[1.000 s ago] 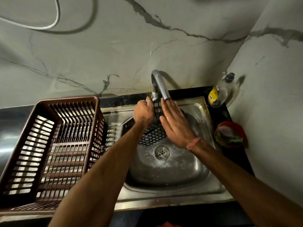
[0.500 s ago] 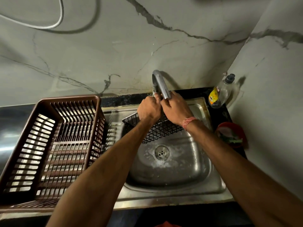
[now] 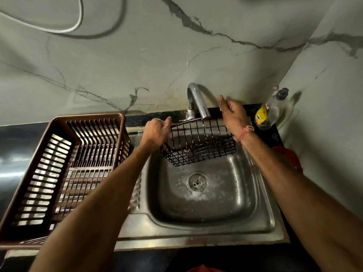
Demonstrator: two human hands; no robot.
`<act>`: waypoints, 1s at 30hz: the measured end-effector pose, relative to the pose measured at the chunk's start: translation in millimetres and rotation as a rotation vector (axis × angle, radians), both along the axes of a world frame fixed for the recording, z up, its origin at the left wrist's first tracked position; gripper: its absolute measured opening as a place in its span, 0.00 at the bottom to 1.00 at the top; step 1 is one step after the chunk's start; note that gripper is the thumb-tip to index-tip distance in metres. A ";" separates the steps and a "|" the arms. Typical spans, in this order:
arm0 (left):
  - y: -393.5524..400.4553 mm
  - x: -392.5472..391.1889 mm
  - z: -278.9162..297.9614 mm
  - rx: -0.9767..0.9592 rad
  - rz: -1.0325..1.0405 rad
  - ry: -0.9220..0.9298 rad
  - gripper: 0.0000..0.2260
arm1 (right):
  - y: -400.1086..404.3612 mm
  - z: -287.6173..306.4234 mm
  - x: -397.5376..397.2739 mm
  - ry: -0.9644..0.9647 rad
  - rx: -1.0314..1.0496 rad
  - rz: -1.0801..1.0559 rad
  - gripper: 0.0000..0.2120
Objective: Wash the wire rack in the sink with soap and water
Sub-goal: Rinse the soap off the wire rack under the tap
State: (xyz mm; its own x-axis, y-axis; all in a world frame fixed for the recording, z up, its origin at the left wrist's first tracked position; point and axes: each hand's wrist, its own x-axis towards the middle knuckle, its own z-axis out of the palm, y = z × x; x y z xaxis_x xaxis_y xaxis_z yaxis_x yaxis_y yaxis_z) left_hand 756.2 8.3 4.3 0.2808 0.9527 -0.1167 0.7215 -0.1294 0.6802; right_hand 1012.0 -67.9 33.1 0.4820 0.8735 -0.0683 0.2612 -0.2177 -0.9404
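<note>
The black wire rack hangs tilted over the back of the steel sink, right under the spout of the chrome faucet. A thin stream of water falls from the spout onto it. My left hand grips the rack's left end at the top rim. My right hand is raised at the rack's right end, beside the faucet, with its fingers loosely extended and nothing in them. The wrist, with a red thread on it, is close to the rack's right edge.
A brown slatted plastic dish basket stands on the drainboard to the left. A clear dish-soap bottle stands in the back right corner, with a red object on the counter in front of it. Foam lies around the drain.
My right hand has let go of the rack's middle and moved right and up beside the faucet. The rack has been turned so its long side faces me, with my left hand now on its left end.
</note>
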 end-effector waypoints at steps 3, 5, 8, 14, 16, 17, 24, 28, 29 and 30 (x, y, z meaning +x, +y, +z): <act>-3.7 -5.2 0.2 -0.060 0.172 -0.126 0.25 | -2.7 -6.3 3.0 0.041 0.004 -0.018 0.20; -7.6 3.0 3.1 -0.104 0.330 -0.218 0.23 | -2.3 -9.2 -5.4 -0.037 -0.014 0.057 0.16; -7.7 13.6 9.5 -0.105 0.432 -0.238 0.18 | -10.4 -23.8 -20.5 -0.583 -0.164 0.201 0.18; -11.3 32.6 16.2 -0.113 0.369 -0.226 0.18 | -42.7 -41.9 -89.3 -1.011 -0.178 0.312 0.35; -13.4 34.7 15.1 -0.099 0.350 -0.220 0.19 | -53.7 -42.6 -110.2 -1.046 -0.112 0.415 0.34; -13.9 33.6 14.1 -0.095 0.338 -0.220 0.18 | -57.2 -43.2 -112.7 -1.061 -0.088 0.448 0.34; -9.1 10.9 16.0 -0.072 0.393 -0.241 0.19 | -54.0 -56.2 -40.8 -0.981 -0.288 0.255 0.37; -9.7 25.0 21.1 -0.078 0.373 -0.222 0.15 | -48.6 -47.4 -65.0 -0.941 -0.332 0.182 0.38; -11.8 32.8 21.4 -0.078 0.351 -0.230 0.15 | -46.3 -43.5 -81.0 -0.942 -0.267 0.216 0.37; -14.7 40.4 21.5 -0.075 0.322 -0.236 0.16 | -44.3 -39.8 -96.1 -0.952 -0.183 0.254 0.34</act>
